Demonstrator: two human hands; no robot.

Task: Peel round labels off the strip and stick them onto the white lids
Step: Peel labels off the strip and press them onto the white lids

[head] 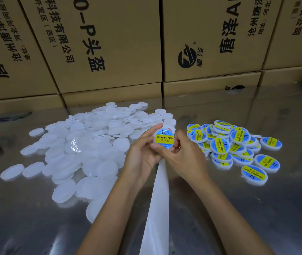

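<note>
Both hands met over the middle of the steel table (pixel 220 208), holding one lid (pixel 164 138) tilted toward the camera, probably so that the label (pixel 164 137) could be checked and pressed flat. The left hand (pixel 142 151) cupped the lid from the left, its fingers curled around the rim and the fingertip reaching the far edge. The right hand (pixel 183 155) gripped from the right and near side, with the thumb lying across the lid's lower edge; the label appeared already seated, centred, and reading "SOLDERING PASTE". The strip (pixel 160 199), here bare white backing, ran from beneath the hands toward the near edge, seemingly kept under them so the next label stayed within reach. Whether either hand also pinched the strip could not be told. Blank lids (pixel 84 144) lay heaped to the left, finished lids (pixel 238 144) to the right: an arrangement that likely let work pass from left to right. Boxes (pixel 109 43) stood along the far side.
</note>
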